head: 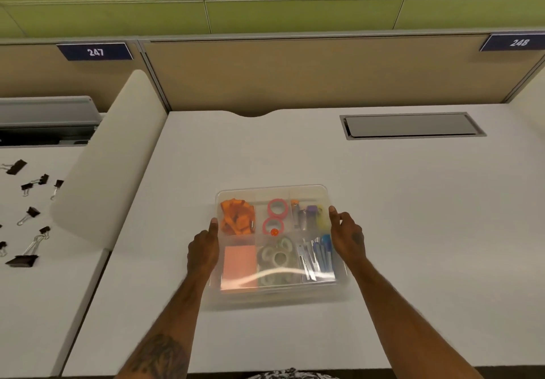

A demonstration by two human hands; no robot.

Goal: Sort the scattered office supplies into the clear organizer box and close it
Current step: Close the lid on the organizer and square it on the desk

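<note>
The clear organizer box (pixel 272 190) sits on the white desk in front of me, its clear lid lying flat over it. Through the plastic I see orange clips (pixel 237 216), pink tape rings (pixel 276 207), a salmon sticky-note pad (pixel 239 263), clear tape rolls (pixel 275 256), blue pens (pixel 323 253) and small purple and yellow items (pixel 314 212). My left hand (pixel 203 250) presses against the box's left side, thumb on the lid edge. My right hand (pixel 346 235) grips the right side the same way.
A rounded white divider (pixel 109 157) separates this desk from the one at left, where several black binder clips (pixel 28 222) lie scattered. A grey cable hatch (pixel 410 124) is set into the desk at back right. Tan partition panels stand behind.
</note>
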